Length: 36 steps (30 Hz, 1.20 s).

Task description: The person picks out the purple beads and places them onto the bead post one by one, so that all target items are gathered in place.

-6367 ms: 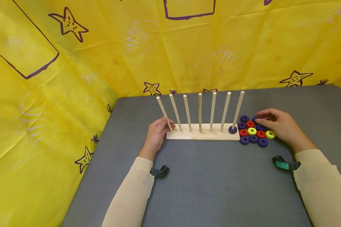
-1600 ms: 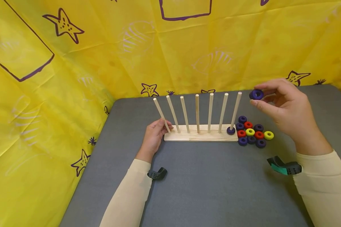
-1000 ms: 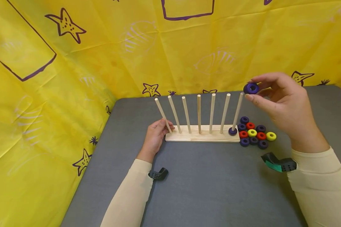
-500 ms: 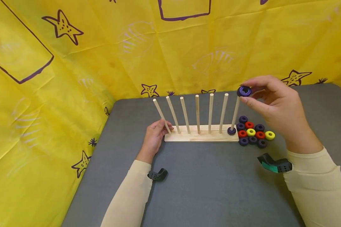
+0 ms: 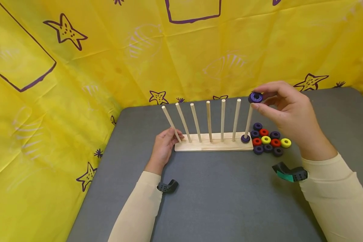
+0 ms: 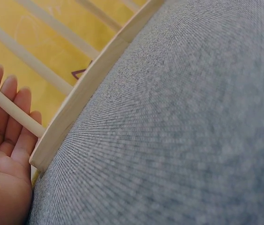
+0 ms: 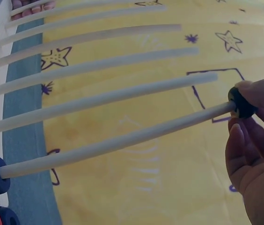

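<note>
A pale wooden peg rack (image 5: 213, 146) with a row of upright pegs stands on the grey table. My left hand (image 5: 164, 148) is at its left end, thumb and fingers around the leftmost peg (image 6: 11, 108). In the left wrist view the thumb is out of sight, and the fingers lie behind that peg. My right hand (image 5: 293, 114) pinches a dark purple ring (image 5: 255, 97) between thumb and fingertips at the top of the rightmost peg. In the right wrist view, the peg's tip (image 7: 230, 108) meets that ring. Another purple ring (image 5: 245, 138) sits at this peg's foot.
Loose purple, red and yellow rings, among them a yellow ring (image 5: 285, 143) and a red ring (image 5: 275, 143), lie against the rack's right end, below my right forearm. A yellow patterned cloth (image 5: 187, 57) hangs behind the table (image 5: 217, 195).
My right hand has picked a purple ring from the loose rings, lifted it, and moved it left onto the top of the rightmost peg. The left hand has stayed at the left end.
</note>
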### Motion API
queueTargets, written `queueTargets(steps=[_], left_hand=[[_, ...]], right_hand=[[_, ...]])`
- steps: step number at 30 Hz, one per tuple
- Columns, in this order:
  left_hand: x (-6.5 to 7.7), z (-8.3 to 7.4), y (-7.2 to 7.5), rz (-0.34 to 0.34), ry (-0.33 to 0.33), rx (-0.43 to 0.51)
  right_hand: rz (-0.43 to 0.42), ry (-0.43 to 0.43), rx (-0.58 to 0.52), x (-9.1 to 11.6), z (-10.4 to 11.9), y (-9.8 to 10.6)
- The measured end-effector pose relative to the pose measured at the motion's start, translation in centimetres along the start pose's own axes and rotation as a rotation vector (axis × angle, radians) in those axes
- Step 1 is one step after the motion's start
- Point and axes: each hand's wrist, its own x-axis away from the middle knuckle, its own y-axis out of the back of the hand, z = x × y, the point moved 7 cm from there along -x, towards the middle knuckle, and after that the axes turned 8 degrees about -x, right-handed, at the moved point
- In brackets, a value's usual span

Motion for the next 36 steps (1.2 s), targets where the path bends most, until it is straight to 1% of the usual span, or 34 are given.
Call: queueTargets(steps=[5, 10, 20, 31, 36], left_hand=[[0.0, 0.0, 0.0, 0.002, -0.004, 0.004], [0.0, 0.0, 0.0, 0.008, -0.016, 0.008], [0.0, 0.1, 0.0, 0.006, -0.005, -0.004], [0.0, 0.1, 0.0, -0.003, 0.006, 0.006], [0.0, -0.1, 0.0, -0.006, 0.005, 0.017]], right_hand=[[0.005, -0.031, -0.001, -0.1, -0.3, -0.2], [-0.002, -0.039, 0.009, -0.1, -0.7, -0.2], [0.017, -0.02, 0.009, -0.2, -0.9, -0.5], [0.037, 0.011, 0.019, -0.2, -0.9, -0.4], [0.035, 0.008, 0.02, -0.2, -0.8, -0.3]])
